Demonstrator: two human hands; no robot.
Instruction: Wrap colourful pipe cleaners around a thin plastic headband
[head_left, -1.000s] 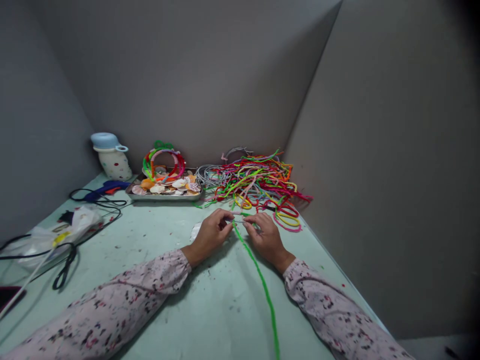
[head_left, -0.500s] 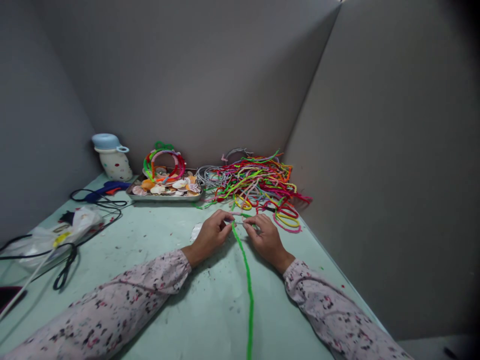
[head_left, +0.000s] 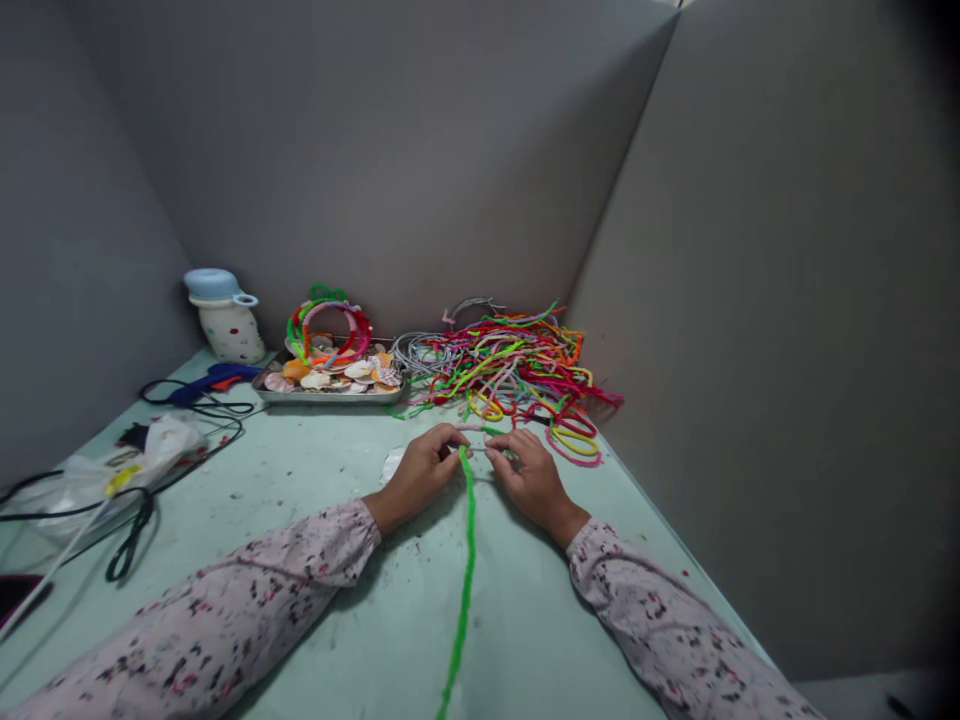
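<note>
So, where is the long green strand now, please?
In the head view, the long green strand runs from the left hand to the bottom edge, just left of centre; the right hand is to its right.

Room between tray (head_left: 330, 398) and hands (head_left: 424, 465) (head_left: 531, 478), green strand (head_left: 470, 540) between forearms (head_left: 247, 605) (head_left: 667, 615), tangled pile (head_left: 517, 350) beyond

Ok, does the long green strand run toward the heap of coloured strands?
No, the green strand runs from the left hand out of the bottom of the picture, away from the heap.
</note>
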